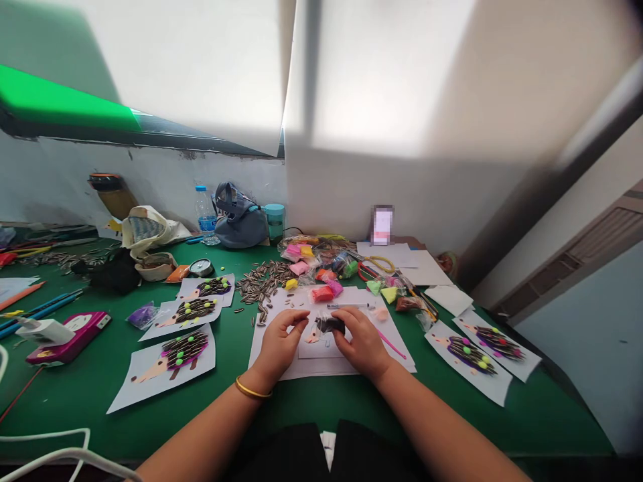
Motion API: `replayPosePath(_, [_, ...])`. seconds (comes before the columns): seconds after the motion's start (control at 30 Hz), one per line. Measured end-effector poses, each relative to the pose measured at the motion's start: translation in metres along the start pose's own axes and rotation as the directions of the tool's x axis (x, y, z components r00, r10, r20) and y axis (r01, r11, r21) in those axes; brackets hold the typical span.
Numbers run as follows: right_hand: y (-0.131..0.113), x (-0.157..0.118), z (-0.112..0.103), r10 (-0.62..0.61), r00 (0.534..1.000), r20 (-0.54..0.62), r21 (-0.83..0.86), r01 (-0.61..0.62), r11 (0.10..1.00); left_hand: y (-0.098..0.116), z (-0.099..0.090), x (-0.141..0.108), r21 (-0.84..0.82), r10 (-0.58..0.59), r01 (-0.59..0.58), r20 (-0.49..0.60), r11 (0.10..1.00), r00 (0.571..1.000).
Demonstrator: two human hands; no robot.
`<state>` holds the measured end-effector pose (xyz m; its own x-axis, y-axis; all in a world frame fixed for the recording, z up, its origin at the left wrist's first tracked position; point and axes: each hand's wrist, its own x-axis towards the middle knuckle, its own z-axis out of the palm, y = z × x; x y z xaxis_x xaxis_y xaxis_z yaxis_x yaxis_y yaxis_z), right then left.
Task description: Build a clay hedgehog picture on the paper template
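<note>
My right hand grips a clear plastic packet of black modelling clay above the white paper. My left hand, with a gold bangle on its wrist, is closed in a pinch to the left of the packet; whatever its fingertips hold is too small to make out. Below the hands lies a paper with the start of a hedgehog shape, its pale snout partly behind the packet. A pen and a pink modelling tool lie on the sheets, near my right hand.
Sunflower seeds are heaped behind my left hand, beside bags of coloured clay. Hedgehog pictures lie left and right on the green table. Scissors, a phone and a blue bag are farther back.
</note>
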<state>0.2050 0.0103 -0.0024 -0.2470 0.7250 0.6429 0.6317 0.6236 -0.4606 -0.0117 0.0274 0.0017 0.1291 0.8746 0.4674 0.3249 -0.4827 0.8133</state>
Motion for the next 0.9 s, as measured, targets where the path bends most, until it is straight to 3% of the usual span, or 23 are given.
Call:
replayPosePath(0.33, [0.0014, 0.0021, -0.003, 0.037, 0.999, -0.001, 0.047, -0.037, 0.998, 0.0013, -0.0055, 0.0024, 0.034, -0.032, 0.033, -0.039, 0.999, 0.999])
replayPosePath(0.53, [0.0018, 0.0021, -0.0028, 0.036, 0.999, -0.002, 0.052, -0.036, 0.998, 0.0034, -0.005, 0.0015, 0.028, 0.064, -0.064, -0.001, 0.998, 0.998])
replayPosePath(0.73, [0.001, 0.0009, 0.0002, 0.023, 1.0, 0.008, 0.042, -0.024, 0.999, 0.0038, -0.0006, -0.0037, -0.001, 0.003, -0.003, -0.037, 1.0, 0.999])
replayPosePath(0.9, [0.0006, -0.0002, 0.0024, -0.008, 1.0, 0.015, 0.022, 0.007, 1.0, 0.0058, -0.0001, -0.003, 0.055, 0.078, -0.078, 0.0, 0.995, 0.997])
